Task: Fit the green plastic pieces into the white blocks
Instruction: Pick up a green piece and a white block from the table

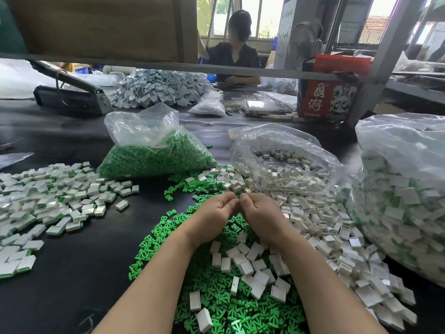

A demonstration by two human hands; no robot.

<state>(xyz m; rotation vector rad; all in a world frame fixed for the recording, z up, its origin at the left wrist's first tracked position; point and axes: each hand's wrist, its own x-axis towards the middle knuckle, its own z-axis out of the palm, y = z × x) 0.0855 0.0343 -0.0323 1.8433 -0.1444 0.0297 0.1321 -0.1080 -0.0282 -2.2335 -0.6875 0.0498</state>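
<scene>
Left hand and right hand meet, fingers curled tight; held item hidden, cannot tell. Green pieces, white blocks below on worktop.

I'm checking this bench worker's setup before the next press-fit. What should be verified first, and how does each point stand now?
1. Loose green plastic pieces within reach: ok, a heap lies under the forearms.
2. Empty white plastic blocks within reach: ok, spilled beside the right hand.
3. Left hand and right hand meeting at the fingertips: ok.
4. What each grip holds: cannot tell, curled fingers hide it.
5. Piece aligned with a block's slot: cannot tell.
6. Pile of fitted white-and-green blocks kept apart on the black table: ok, at far left.
</scene>
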